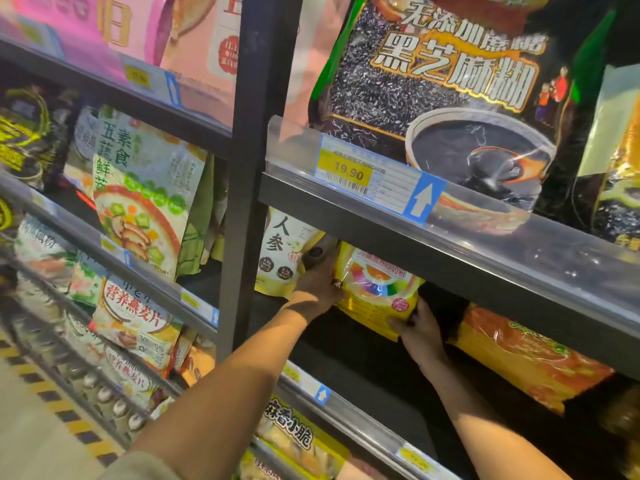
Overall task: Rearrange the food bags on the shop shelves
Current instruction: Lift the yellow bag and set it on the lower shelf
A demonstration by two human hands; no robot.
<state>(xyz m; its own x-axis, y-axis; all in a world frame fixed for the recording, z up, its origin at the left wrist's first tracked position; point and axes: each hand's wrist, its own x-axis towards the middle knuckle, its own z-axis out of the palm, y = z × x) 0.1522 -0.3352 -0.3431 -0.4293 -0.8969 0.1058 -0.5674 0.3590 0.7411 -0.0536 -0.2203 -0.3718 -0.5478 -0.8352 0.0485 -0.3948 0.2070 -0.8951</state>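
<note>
One yellow bag (377, 289) with a colour wheel is standing tilted on the shelf (450, 251), under the black sesame bag (446, 95). Two hands are gripping it: the left hand (317, 289) is clasping its left edge, the right hand (420, 329) its lower right corner. One pale ginseng bag (280, 254) is sitting just left of the left hand; one orange bag (519, 358) is lying right of the right hand.
</note>
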